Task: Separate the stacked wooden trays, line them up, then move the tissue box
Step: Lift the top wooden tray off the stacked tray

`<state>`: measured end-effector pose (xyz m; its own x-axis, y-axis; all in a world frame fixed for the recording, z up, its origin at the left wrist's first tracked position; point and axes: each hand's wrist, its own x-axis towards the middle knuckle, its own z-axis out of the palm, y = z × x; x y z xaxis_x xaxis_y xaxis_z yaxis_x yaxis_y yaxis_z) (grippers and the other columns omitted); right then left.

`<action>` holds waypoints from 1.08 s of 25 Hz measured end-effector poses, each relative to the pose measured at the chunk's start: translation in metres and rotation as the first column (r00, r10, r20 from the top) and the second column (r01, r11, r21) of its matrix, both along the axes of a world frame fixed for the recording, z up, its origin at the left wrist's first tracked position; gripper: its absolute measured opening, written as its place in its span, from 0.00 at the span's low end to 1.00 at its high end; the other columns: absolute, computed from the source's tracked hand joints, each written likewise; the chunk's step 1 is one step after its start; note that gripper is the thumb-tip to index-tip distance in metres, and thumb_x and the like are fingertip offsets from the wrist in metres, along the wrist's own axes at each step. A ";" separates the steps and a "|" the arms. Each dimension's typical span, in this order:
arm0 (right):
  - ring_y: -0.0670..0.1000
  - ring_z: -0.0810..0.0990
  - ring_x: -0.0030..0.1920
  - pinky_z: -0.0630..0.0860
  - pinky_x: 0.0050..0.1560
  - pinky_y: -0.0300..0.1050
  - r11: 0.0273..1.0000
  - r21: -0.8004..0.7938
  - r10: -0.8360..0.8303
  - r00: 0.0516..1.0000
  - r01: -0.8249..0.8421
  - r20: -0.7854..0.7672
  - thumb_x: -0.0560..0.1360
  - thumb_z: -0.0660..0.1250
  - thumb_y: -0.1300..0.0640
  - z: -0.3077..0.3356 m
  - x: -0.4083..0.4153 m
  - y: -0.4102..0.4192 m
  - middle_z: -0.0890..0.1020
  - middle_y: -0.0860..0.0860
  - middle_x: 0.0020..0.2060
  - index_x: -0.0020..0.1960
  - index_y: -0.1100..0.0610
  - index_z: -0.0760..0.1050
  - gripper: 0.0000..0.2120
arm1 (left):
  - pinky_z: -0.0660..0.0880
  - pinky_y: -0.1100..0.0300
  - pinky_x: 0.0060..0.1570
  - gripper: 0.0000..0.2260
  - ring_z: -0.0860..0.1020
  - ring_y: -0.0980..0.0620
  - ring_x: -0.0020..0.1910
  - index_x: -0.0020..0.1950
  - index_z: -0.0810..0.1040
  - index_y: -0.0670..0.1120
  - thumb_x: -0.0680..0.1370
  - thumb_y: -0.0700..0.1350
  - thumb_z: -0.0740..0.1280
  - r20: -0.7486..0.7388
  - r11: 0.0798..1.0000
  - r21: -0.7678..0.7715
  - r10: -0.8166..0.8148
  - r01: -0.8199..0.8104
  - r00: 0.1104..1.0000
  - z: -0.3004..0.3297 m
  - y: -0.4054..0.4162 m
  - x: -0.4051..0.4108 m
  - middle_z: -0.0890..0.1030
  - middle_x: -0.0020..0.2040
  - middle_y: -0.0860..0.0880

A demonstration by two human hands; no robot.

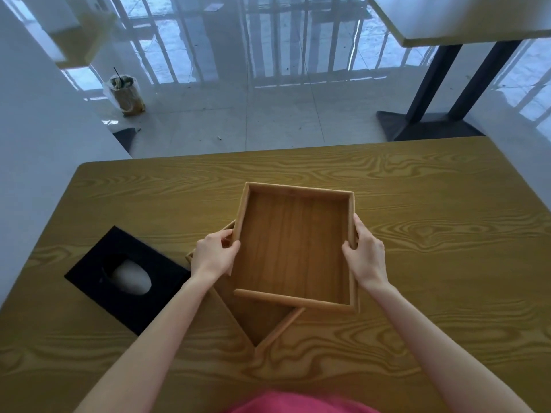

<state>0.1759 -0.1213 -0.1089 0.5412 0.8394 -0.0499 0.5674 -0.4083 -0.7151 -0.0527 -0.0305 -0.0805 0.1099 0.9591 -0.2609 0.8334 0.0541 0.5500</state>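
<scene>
A: Any writing or labels?

B: None readable. Largest first: the yellow-brown wood-grain table (417,234) fills the lower half of the frame. Beyond it, glossy pale floor tiles (268,114) mirror window bars; the dark legs of a second table (441,84) stand upper right.

A: The trays?

B: The square brown wooden upper tray (293,248) sits centre frame, grasped on both side walls: left hand (213,254) clasps the left wall, right hand (365,254) the right. The lower wooden tray (262,320) lies turned cornerwise beneath, mostly covered; I cannot tell whether the two touch.

A: The tissue box?

B: The black rectangular tissue box (119,278), white tissue in its oval slot, lies on the table at left centre, near the left forearm.

A: Anything else?

B: A plastic-bagged drink cup with a straw (126,95) on the floor, upper left, blurred. A pink garment (298,405) is cut off at the bottom edge.
</scene>
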 end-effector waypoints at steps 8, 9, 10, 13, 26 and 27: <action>0.59 0.77 0.60 0.71 0.65 0.50 0.997 0.045 -0.065 0.997 0.063 0.051 0.73 0.63 0.68 0.018 0.052 0.110 0.79 0.61 0.59 0.67 0.63 0.67 0.23 | 0.69 0.51 0.66 0.19 0.75 0.45 0.63 0.65 0.74 0.43 0.75 0.47 0.66 0.095 0.995 0.022 0.097 -0.100 0.991 0.014 0.086 0.044 0.79 0.62 0.42; 0.58 0.78 0.60 0.72 0.65 0.49 0.997 0.046 -0.072 0.996 0.070 0.045 0.73 0.64 0.67 0.020 0.057 0.123 0.80 0.61 0.58 0.67 0.63 0.68 0.22 | 0.70 0.51 0.65 0.19 0.75 0.45 0.63 0.65 0.73 0.43 0.75 0.47 0.66 0.105 0.994 0.025 0.103 -0.106 0.989 0.014 0.098 0.049 0.79 0.62 0.43; 0.58 0.78 0.59 0.72 0.64 0.48 0.997 0.045 -0.070 0.997 0.068 0.044 0.73 0.64 0.67 0.020 0.061 0.135 0.80 0.60 0.58 0.67 0.62 0.68 0.22 | 0.70 0.52 0.64 0.19 0.75 0.45 0.63 0.66 0.73 0.43 0.75 0.47 0.66 0.112 0.993 0.026 0.109 -0.113 0.988 0.015 0.110 0.054 0.79 0.63 0.43; 0.57 0.78 0.58 0.73 0.63 0.48 0.998 0.037 -0.055 0.996 0.053 0.070 0.73 0.64 0.65 0.014 0.073 0.170 0.81 0.59 0.58 0.67 0.61 0.69 0.22 | 0.72 0.52 0.62 0.19 0.75 0.44 0.63 0.66 0.73 0.43 0.76 0.46 0.66 0.130 0.992 0.020 0.121 -0.125 0.984 0.011 0.144 0.066 0.78 0.63 0.42; 0.59 0.79 0.49 0.74 0.53 0.51 0.996 -0.078 -0.051 0.999 0.052 0.006 0.75 0.63 0.62 -0.023 0.077 0.227 0.83 0.62 0.50 0.59 0.63 0.74 0.13 | 0.70 0.52 0.63 0.18 0.75 0.45 0.63 0.65 0.74 0.44 0.76 0.48 0.65 0.066 0.988 -0.058 0.147 -0.143 0.987 -0.035 0.211 0.076 0.79 0.62 0.43; 0.61 0.79 0.52 0.74 0.56 0.52 0.997 -0.060 -0.057 0.998 0.056 -0.016 0.75 0.63 0.63 -0.020 0.077 0.228 0.83 0.63 0.50 0.58 0.64 0.75 0.12 | 0.71 0.52 0.63 0.18 0.75 0.45 0.63 0.65 0.74 0.44 0.76 0.48 0.65 0.079 0.986 -0.068 0.157 -0.152 0.984 -0.037 0.212 0.077 0.79 0.62 0.43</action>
